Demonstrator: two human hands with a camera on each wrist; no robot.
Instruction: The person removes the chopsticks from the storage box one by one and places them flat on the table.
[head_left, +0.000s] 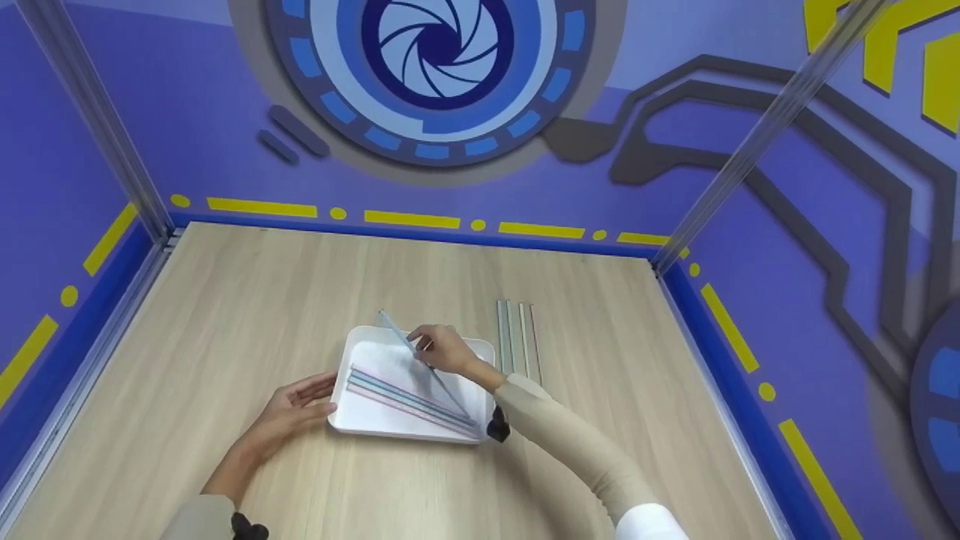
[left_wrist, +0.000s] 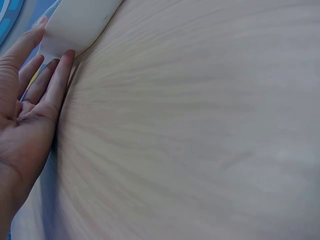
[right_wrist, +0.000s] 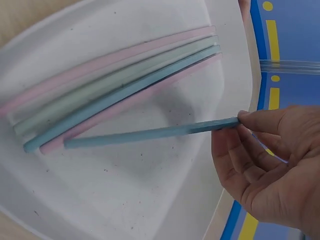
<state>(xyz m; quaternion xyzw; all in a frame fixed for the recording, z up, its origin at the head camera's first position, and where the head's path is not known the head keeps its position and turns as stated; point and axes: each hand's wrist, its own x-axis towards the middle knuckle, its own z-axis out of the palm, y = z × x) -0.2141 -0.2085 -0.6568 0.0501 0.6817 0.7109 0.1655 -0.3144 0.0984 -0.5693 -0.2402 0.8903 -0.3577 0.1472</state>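
Rt wrist: hand [right_wrist: 282, 182] w/ blue straw [right_wrist: 150, 134] in pinch

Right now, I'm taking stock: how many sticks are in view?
9: four sticks in the tray, one in the right hand, four on the table; the sleeve may hide others.

1. The left sleeve [head_left: 199, 517] is plain beige cloth, ending short of the left hand [head_left: 289, 412] and leaving the wrist bare.
2. A small black piece [head_left: 249, 527] with a rounded, lobed outline sits at that sleeve's edge; its details are too small to tell.
3. The right sleeve [head_left: 577, 442] is the same beige, long and narrow, with soft creases toward the elbow.
4. Above it shows white fabric [head_left: 651, 521].
5. A second black piece [head_left: 498, 424], likewise lumpy, juts out beside the right cuff.
6. The right hand [head_left: 446, 351] is bare.
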